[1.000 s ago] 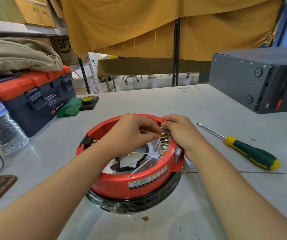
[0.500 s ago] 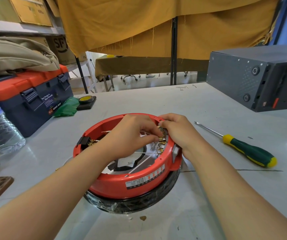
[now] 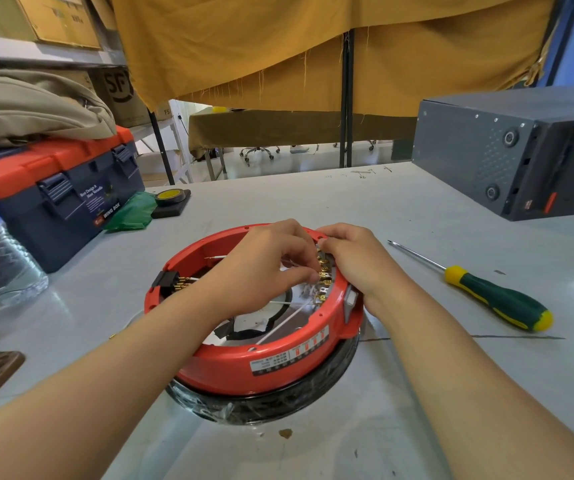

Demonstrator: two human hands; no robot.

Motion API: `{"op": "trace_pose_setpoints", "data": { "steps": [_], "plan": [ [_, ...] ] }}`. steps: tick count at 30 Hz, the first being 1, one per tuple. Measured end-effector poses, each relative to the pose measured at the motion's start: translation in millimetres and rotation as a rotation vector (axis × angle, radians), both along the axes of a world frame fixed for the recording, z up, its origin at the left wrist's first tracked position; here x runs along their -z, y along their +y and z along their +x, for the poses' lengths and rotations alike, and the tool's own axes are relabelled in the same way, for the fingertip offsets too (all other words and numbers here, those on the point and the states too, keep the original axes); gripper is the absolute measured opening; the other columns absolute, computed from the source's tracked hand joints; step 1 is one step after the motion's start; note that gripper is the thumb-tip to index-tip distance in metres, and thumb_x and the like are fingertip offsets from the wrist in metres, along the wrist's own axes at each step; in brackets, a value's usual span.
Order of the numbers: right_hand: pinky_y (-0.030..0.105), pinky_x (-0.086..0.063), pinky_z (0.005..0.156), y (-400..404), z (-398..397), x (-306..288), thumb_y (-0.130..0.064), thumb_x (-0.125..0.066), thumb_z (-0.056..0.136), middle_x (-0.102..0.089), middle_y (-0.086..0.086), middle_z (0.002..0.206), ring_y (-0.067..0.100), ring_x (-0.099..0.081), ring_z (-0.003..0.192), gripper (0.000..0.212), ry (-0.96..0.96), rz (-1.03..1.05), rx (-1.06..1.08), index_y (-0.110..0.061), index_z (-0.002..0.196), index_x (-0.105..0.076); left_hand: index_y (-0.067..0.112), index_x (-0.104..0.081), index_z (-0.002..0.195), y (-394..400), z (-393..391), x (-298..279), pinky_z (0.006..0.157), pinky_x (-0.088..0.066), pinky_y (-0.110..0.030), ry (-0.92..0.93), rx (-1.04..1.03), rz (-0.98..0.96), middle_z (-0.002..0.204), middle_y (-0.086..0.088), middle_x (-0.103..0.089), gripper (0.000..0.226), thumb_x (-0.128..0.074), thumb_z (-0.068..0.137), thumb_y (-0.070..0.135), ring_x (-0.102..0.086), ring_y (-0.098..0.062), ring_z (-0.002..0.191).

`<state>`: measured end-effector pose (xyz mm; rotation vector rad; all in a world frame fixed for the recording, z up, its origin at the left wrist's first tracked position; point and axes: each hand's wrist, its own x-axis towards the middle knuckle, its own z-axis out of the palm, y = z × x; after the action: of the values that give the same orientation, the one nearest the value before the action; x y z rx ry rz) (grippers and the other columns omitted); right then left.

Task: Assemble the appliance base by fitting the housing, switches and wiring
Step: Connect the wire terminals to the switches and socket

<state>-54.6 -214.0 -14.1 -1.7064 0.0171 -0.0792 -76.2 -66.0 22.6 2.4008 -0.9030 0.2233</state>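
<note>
Head view shows both hands working inside the red housing [image 3: 244, 368], which sits upside down on a black plastic-wrapped ring [image 3: 271, 403] at the middle of the grey table [image 3: 417, 410]. The left hand [image 3: 261, 268] reaches across the open cavity, its thumb and forefinger pinched together at the row of brass switch terminals [image 3: 323, 278] on the inner right wall. The right hand [image 3: 354, 261] curls over the rim just beside it, fingertips tucked down at the top of the same row; what exactly they grip is hidden by the knuckles, though it is probably a wire end or a connector. White wires [image 3: 280, 323] run from the terminals across the cavity floor, and a black connector block with brass pins [image 3: 171, 284] sits in the left wall.

Against the frames from a second and half a second ago, very little has moved. Both hands keep the same posture at the same terminals, with only a slight drift of the left fingertips down the row, and the housing has not shifted on the table. The head has tipped a little, so the background sits differently. I take this as a slow, fiddly wiring step in progress: a lead is being seated on a switch terminal and is not yet done, with more terminals left to fit.

The green-handled screwdriver [image 3: 496, 299] lies untouched to the right, near the housing. A blue and orange toolbox [image 3: 56, 199] stands at far left.
</note>
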Motion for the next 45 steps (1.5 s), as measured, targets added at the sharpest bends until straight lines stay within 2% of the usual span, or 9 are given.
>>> {"op": "trace_pose_setpoints", "data": {
  "steps": [8,12,17,26,29,34,39,42,45],
  "plan": [
    [0.041,-0.055,0.076,1.1,1.1,1.0,-0.009,-0.046,0.090,-0.070,0.006,0.087,0.025,-0.067,0.079,0.025,0.001,0.019,0.002,-0.020,0.096,-0.068,0.010,-0.072,0.080,-1.5,-0.9,0.2,0.076,-0.046,-0.021,-0.016,-0.005,0.014,0.096,0.006,-0.057,0.004,-0.072,0.079,0.014,-0.055,-0.003,0.081],
    [0.041,-0.054,0.078,2.5,1.7,0.9,-0.010,-0.042,0.091,-0.068,0.004,0.088,0.022,-0.065,0.079,0.027,0.006,0.025,-0.010,-0.021,0.097,-0.066,0.009,-0.072,0.079,-2.4,-0.6,0.9,0.076,-0.046,-0.019,-0.051,0.005,0.016,0.097,0.004,-0.057,0.003,-0.072,0.080,0.012,-0.055,-0.003,0.082],
    [0.043,-0.051,0.091,3.0,1.3,-1.9,-0.017,-0.037,0.092,-0.065,0.003,0.105,0.021,-0.062,0.098,0.030,0.038,0.014,-0.017,-0.018,0.109,-0.062,0.007,-0.073,0.077,-2.8,-0.7,0.9,0.074,-0.045,-0.016,-0.053,0.021,0.004,0.096,0.002,-0.058,0.003,-0.072,0.079,0.010,-0.055,-0.004,0.080],
    [0.040,-0.047,0.090,4.2,-1.0,-3.8,-0.016,-0.036,0.092,-0.062,0.004,0.110,0.021,-0.059,0.103,0.029,0.046,-0.004,-0.015,-0.015,0.108,-0.060,0.010,-0.072,0.076,-7.0,0.0,0.1,0.073,-0.044,-0.015,-0.078,0.049,0.012,0.096,0.001,-0.057,0.004,-0.072,0.079,0.009,-0.055,-0.003,0.079],
    [0.039,-0.048,0.085,3.9,-1.9,-4.1,-0.015,-0.035,0.092,-0.063,0.005,0.107,0.021,-0.059,0.098,0.029,0.049,-0.015,-0.027,-0.016,0.108,-0.060,0.010,-0.073,0.076,-6.4,-0.1,0.4,0.075,-0.045,-0.017,-0.081,0.048,0.010,0.096,0.000,-0.057,0.003,-0.072,0.079,0.009,-0.055,-0.005,0.081],
    [0.033,-0.047,0.068,1.8,-4.7,-5.7,-0.012,-0.042,0.092,-0.065,0.004,0.089,0.017,-0.059,0.073,0.022,0.016,-0.060,-0.075,-0.019,0.102,-0.060,0.015,-0.074,0.082,-4.0,1.1,-0.7,0.080,-0.044,-0.017,-0.067,0.030,0.013,0.098,0.003,-0.057,0.004,-0.072,0.080,0.013,-0.057,-0.008,0.088],
    [0.035,-0.051,0.069,-0.2,-4.9,-6.7,-0.011,-0.048,0.093,-0.069,0.004,0.096,0.020,-0.064,0.077,0.023,-0.039,-0.141,-0.084,-0.020,0.107,-0.064,0.022,-0.075,0.089,8.8,3.6,-7.1,0.072,-0.038,-0.004,-0.049,0.000,0.049,0.099,0.010,-0.058,0.009,-0.071,0.081,0.019,-0.054,0.007,0.085],
    [0.037,-0.055,0.075,-3.1,-5.2,-8.5,-0.008,-0.049,0.093,-0.070,0.005,0.097,0.022,-0.067,0.082,0.024,-0.042,-0.150,-0.096,-0.024,0.098,-0.066,0.026,-0.071,0.079,27.0,2.0,-14.5,0.077,-0.045,-0.013,-0.004,-0.058,-0.054,0.094,0.010,-0.063,0.005,-0.073,0.078,0.021,-0.059,0.000,0.086],
    [0.034,-0.056,0.072,-4.8,-6.2,-10.7,-0.005,-0.049,0.093,-0.071,0.005,0.093,0.019,-0.067,0.073,0.029,-0.030,-0.120,-0.117,-0.029,0.086,-0.064,0.027,-0.058,0.070,53.4,-0.3,-17.2,0.077,-0.050,-0.018,-0.002,-0.191,-0.192,0.088,0.010,-0.067,0.019,-0.073,0.077,0.018,-0.062,-0.005,0.081]
  ]
}}
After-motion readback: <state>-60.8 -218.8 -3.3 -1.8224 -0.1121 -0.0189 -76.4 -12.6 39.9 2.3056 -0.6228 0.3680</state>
